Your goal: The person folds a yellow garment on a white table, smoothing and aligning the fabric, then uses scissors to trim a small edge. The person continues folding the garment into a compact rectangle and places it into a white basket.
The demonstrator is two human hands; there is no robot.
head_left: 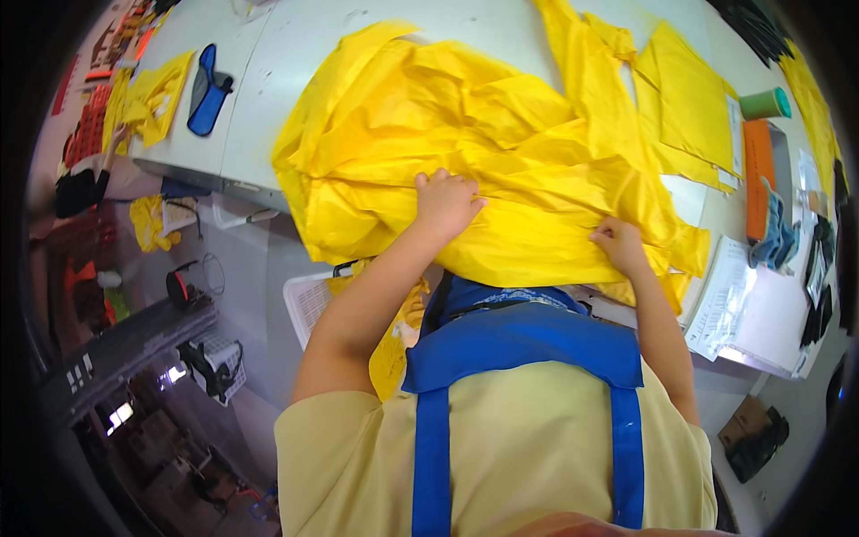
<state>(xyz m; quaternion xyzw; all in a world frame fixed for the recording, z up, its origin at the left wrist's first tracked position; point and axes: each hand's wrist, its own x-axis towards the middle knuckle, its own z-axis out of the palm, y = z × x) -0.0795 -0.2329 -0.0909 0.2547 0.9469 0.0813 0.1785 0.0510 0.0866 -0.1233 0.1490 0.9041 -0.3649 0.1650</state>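
A large crumpled sheet of thin, shiny yellow fabric (447, 116) spreads over the table and hangs over its near edge in front of me. My left hand (447, 204) lies on the near middle of it, fingers bent and closed on a fold. Further right, my right hand (619, 243) pinches the fabric near its lower right part. The two hands are apart, with a stretch of gathered folds between them. Whether the fabric is a finished garment I cannot tell. A long yellow strip (582, 72) runs from it toward the far side.
Folded yellow pieces (689, 98) lie at the far right, near a green thread cone (766, 104) and an orange box (759, 166). Paper sheets (720, 295) sit at the right edge. A blue-black pouch (210, 94) lies far left. Below the table stands a white basket (309, 300). Another person (85, 188) is at left.
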